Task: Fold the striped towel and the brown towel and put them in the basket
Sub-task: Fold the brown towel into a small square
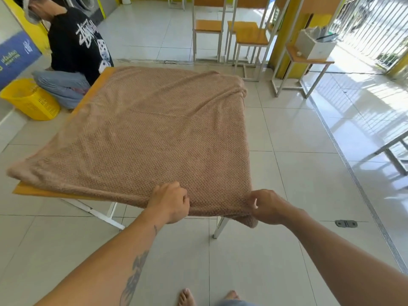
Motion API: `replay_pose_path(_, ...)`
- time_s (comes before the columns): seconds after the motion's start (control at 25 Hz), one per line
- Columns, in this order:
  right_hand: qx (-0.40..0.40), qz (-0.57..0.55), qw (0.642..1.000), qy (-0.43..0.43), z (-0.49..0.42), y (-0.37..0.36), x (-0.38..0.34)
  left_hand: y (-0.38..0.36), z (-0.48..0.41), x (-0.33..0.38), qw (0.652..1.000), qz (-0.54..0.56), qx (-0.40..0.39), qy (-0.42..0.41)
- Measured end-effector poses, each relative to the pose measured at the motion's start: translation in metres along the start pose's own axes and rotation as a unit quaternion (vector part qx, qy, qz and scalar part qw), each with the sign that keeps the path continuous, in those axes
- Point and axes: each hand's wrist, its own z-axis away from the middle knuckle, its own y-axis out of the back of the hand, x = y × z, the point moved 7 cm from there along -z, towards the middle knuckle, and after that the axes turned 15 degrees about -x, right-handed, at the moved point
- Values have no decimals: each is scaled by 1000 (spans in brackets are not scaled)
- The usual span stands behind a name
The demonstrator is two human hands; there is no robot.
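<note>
Lying spread flat, a brown waffle-textured towel [154, 133] covers most of an orange-topped counter [26, 189] with white metal legs. Left grip [171, 203] clenches on the towel's near edge at 6 o'clock. Right grip [266, 206] pinches the near corner at 5 o'clock, where cloth hangs over the counter's edge. A yellow perforated plastic basket [29, 99] stands on the floor at 10 o'clock, just beside a crouching person [72, 51].
</note>
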Motion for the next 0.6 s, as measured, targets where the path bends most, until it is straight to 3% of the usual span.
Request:
replay_pose_path(0.28, 54, -68, 993, 74, 0, 75, -18, 93, -34, 54, 989, 132, 50, -51)
replay_pose_path(0.6, 60, -84, 986, 127, -31, 210, 74, 183, -125, 140, 969, 225, 102, -10)
